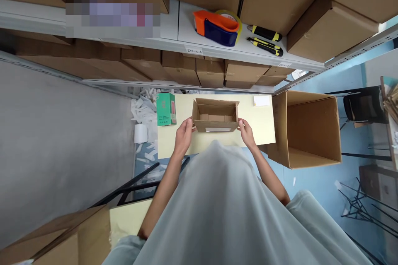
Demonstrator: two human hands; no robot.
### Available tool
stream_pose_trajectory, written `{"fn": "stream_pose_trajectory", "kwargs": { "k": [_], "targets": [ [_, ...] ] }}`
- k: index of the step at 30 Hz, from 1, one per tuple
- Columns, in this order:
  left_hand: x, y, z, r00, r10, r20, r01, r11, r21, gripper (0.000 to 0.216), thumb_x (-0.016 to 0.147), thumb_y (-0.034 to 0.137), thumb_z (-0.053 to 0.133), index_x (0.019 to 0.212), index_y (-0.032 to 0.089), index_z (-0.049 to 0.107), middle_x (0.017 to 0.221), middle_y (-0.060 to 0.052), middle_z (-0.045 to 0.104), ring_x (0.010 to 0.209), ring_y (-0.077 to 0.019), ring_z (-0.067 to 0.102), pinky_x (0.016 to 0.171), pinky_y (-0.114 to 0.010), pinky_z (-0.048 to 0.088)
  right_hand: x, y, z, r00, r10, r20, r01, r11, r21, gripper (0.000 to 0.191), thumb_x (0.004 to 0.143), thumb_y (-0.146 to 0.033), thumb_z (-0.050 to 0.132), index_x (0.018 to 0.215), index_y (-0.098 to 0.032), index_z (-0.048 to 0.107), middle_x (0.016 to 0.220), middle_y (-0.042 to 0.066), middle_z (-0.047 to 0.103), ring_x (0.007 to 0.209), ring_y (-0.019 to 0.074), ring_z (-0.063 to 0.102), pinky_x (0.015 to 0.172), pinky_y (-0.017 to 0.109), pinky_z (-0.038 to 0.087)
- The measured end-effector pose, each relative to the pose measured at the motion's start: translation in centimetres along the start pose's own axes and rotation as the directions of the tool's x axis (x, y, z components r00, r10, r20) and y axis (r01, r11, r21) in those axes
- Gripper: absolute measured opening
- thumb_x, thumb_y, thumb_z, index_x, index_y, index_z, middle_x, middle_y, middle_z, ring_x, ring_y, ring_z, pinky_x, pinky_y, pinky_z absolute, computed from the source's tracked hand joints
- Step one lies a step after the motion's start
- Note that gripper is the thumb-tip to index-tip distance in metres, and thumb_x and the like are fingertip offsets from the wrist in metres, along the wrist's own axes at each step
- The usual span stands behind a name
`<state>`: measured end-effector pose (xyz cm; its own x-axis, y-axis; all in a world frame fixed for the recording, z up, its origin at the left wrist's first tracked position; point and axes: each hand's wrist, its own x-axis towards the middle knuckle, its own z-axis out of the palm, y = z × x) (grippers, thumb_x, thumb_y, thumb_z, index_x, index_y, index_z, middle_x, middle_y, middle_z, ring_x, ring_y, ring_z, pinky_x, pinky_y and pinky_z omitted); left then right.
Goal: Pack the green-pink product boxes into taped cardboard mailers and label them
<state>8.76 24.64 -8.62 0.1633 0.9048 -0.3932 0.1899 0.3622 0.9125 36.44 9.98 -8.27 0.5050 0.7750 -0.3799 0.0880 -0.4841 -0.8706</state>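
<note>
A small brown cardboard box (214,125) with its top open stands on the pale yellow table (255,126), a white label on its near side. My left hand (184,134) grips the box's left end, fingers tucked against the lower corner. At the opposite end my right hand (246,133) holds the right corner in the same way. Inside, the visible floor of the box shows only cardboard. Left of it stands a green box (165,109) with a pink patch on its side. A small white card or packet (261,101) lies at the table's back right.
Above the table, a metal shelf (183,43) bears cartons, an orange and blue tape dispenser (217,29) and two yellow-black cutters (265,39). A large open carton (312,132) is at the right. White paper scraps (144,109) and a white roll (141,133) lie left.
</note>
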Motion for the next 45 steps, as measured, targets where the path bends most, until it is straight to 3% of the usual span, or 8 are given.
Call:
{"fn": "stream_pose_trajectory", "kwargs": {
  "k": [5,9,15,20,26,33,40,45],
  "targets": [
    [-0.9,-2.2,-0.9,0.979,-0.206,0.002,0.203,0.968,0.149,0.047,0.085,0.053,0.077,0.118,0.020,0.078,0.121,-0.013,0.084,0.116,-0.0319,0.079,0.109,-0.047,0.064,-1.2,-0.5,0.5,0.984,0.175,0.038,-0.169,0.977,-0.131,0.060,0.103,-0.077,0.065,0.126,-0.022,0.075,0.135,0.013,0.082,0.112,0.0269,0.082,0.103,0.040,0.063],
    [-0.9,-3.3,-0.8,0.978,-0.206,0.019,0.192,0.938,0.291,0.043,0.078,0.034,0.077,0.119,0.023,0.076,0.123,-0.011,0.085,0.111,-0.0300,0.082,0.106,-0.044,0.064,-0.2,-1.1,1.1,0.973,0.231,0.006,-0.212,0.903,-0.374,0.042,0.097,-0.061,0.082,0.118,-0.024,0.074,0.131,0.011,0.084,0.105,0.0268,0.084,0.099,0.038,0.062],
    [-0.2,-3.1,-1.4,0.989,-0.053,-0.139,0.097,0.938,0.333,0.033,0.090,0.052,0.072,0.105,0.024,0.077,0.104,-0.009,0.084,0.099,-0.0300,0.079,0.099,-0.043,0.064,0.6,-1.0,0.7,0.999,0.052,0.015,-0.045,0.948,-0.316,0.025,0.104,-0.047,0.061,0.108,-0.027,0.075,0.108,0.008,0.084,0.093,0.0293,0.079,0.092,0.041,0.061],
    [1.0,-4.2,-3.8,0.976,-0.164,-0.143,0.167,0.986,0.005,0.040,0.081,0.058,0.073,0.098,0.022,0.075,0.098,-0.005,0.080,0.096,-0.0257,0.074,0.087,-0.037,0.066,1.1,0.2,-1.0,1.000,0.017,-0.016,-0.019,0.989,-0.146,0.035,0.099,-0.056,0.053,0.094,-0.025,0.070,0.077,0.003,0.068,0.080,0.0260,0.066,0.077,0.038,0.061],
    [1.1,-5.5,-4.7,0.946,-0.308,-0.100,0.303,0.951,-0.058,0.045,0.074,0.054,0.083,0.103,0.020,0.076,0.099,-0.006,0.081,0.096,-0.0245,0.076,0.090,-0.039,0.067,2.1,1.1,-0.3,0.985,0.162,-0.052,-0.165,0.984,-0.060,0.036,0.089,-0.060,0.061,0.092,-0.025,0.067,0.071,0.000,0.064,0.075,0.0230,0.062,0.072,0.037,0.061],
    [-0.2,-5.5,-4.3,0.971,-0.218,-0.098,0.214,0.976,-0.044,0.055,0.079,0.050,0.087,0.121,0.017,0.077,0.121,-0.015,0.083,0.109,-0.0289,0.081,0.111,-0.049,0.064,1.9,-0.1,-0.6,0.977,0.190,-0.093,-0.196,0.978,-0.065,0.060,0.077,-0.068,0.077,0.114,-0.021,0.068,0.091,0.006,0.080,0.091,0.0259,0.074,0.087,0.040,0.061],
    [-2.2,-5.6,-3.7,0.986,-0.134,-0.102,0.131,0.991,-0.032,0.039,0.084,0.050,0.083,0.108,0.020,0.081,0.108,-0.012,0.086,0.107,-0.0325,0.082,0.108,-0.048,0.064,2.0,-1.7,-0.8,0.998,0.061,0.007,-0.060,0.988,-0.140,0.059,0.079,-0.077,0.077,0.097,-0.021,0.071,0.091,0.008,0.078,0.089,0.0252,0.069,0.083,0.039,0.058],
    [-5.6,-6.2,-3.8,0.961,-0.126,-0.247,0.108,0.990,-0.085,0.041,0.083,0.052,0.085,0.108,0.020,0.082,0.107,-0.011,0.086,0.100,-0.0322,0.082,0.098,-0.044,0.065,3.2,-2.9,-0.6,0.995,-0.027,0.101,0.042,0.988,-0.147,0.055,0.081,-0.073,0.078,0.099,-0.021,0.072,0.090,0.007,0.077,0.087,0.0248,0.069,0.085,0.040,0.059]
  ]
}}
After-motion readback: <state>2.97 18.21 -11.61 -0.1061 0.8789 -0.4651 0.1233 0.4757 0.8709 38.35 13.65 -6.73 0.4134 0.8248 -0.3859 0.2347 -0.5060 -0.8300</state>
